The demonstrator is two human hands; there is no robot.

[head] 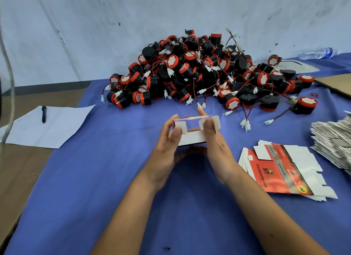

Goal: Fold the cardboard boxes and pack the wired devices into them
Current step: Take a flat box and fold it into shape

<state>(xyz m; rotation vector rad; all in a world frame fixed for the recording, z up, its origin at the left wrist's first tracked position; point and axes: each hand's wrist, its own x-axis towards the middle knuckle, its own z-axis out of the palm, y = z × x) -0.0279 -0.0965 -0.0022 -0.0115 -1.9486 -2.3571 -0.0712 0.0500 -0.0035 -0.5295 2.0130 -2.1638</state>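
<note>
Both hands' grip pinching white cardboard box (191, 135), left hand (167, 146), right hand (214, 140), blue cloth (133, 178)

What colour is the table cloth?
Blue cloth, plain; head view.

Flat box stack (334, 140) cut by right edge; bottle (317, 53) blurred.

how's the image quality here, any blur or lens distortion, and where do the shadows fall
Head view: wide-angle bend shows at the edges, where the grey cable at far left bows. The hands and the box are soft with motion blur, and the water bottle is hazy. Light is even and diffuse; a soft shadow lies on the blue cloth under the left hand and right hand.
</note>
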